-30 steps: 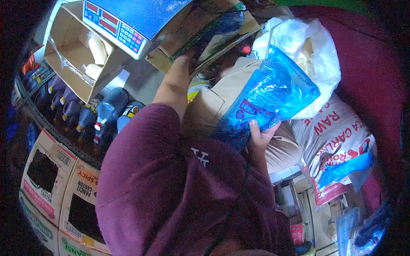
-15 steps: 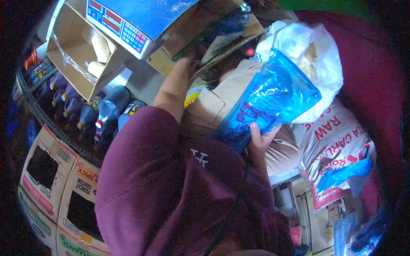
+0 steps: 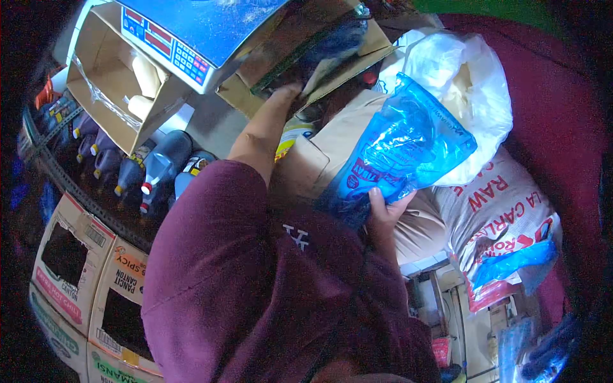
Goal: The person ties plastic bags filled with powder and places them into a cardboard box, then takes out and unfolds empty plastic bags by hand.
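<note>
My left hand [image 3: 288, 93] reaches into an open cardboard box [image 3: 348, 80] beside the scale. Its fingers are hidden among dark contents in the box, so what it touches cannot be made out. In my right hand [image 3: 388, 209] is the lower part of a blue printed plastic bag [image 3: 408, 143], gripped with the thumb on top. The bag lies over my lap, in front of an open white plastic sack [image 3: 476, 96].
A blue-topped scale [image 3: 211, 25] stands at the upper left, beside a cardboard box [image 3: 105, 96] with pale items. Bottles [image 3: 167, 163] line a rack below. A printed sack [image 3: 504, 210] lies at the right, and noodle cartons [image 3: 121, 281] are stacked lower left.
My left hand has shifted slightly up and right in the box. My right hand still holds the blue bag, which has moved a little.
</note>
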`<state>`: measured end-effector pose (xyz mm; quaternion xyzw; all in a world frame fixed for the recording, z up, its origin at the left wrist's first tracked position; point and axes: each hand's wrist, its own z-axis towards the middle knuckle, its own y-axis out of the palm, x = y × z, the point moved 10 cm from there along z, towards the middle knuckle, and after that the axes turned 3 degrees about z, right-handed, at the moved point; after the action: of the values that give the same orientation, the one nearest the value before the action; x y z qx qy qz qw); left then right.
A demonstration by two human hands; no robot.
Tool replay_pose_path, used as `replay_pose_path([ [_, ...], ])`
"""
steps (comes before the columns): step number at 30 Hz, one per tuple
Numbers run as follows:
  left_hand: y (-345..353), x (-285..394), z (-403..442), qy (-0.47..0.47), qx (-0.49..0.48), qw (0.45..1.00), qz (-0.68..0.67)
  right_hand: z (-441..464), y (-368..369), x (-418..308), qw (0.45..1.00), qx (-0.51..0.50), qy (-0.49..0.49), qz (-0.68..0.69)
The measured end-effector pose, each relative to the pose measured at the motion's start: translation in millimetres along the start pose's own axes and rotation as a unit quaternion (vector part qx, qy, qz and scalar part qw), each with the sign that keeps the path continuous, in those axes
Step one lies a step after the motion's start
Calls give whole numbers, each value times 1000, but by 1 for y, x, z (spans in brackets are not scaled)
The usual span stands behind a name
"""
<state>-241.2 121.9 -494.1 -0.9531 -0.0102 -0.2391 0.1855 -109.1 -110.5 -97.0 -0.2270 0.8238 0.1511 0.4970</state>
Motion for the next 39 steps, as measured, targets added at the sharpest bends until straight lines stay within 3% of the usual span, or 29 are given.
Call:
replay_pose_path([
  [1, 5, -18, -33, 1, -1, 1000, 1, 0, 0, -1, 1000, 0, 0, 0],
  [10, -8, -21, 4, 17, -11, 1000, 10, 1, -10, 12, 996, 31, 71, -35],
  [20, 1, -6, 29, 41, -15, 999, 21, 2, -12, 15, 996, 19, 76, -48],
  [25, 15, 9, 26, 60, -16, 998, 25, 3, -5, 6, 999, -15, 15, -39],
  [26, 14, 8, 31, 62, -17, 998, 26, 2, -7, 6, 998, -2, 23, -54],
  [27, 32, -6, -18, 62, -18, 998, 27, 3, -5, 4, 998, -2, 23, -54],
  [29, 22, 14, 35, 62, -23, 997, 29, 2, -5, 6, 997, 13, 52, -47],
  [37, 15, 1, 48, 69, -26, 997, 25, 8, -4, 4, 996, -30, 24, -76],
  [39, 13, -7, 39, 67, -24, 997, 29, 9, -6, 7, 997, 18, 71, -38],
])
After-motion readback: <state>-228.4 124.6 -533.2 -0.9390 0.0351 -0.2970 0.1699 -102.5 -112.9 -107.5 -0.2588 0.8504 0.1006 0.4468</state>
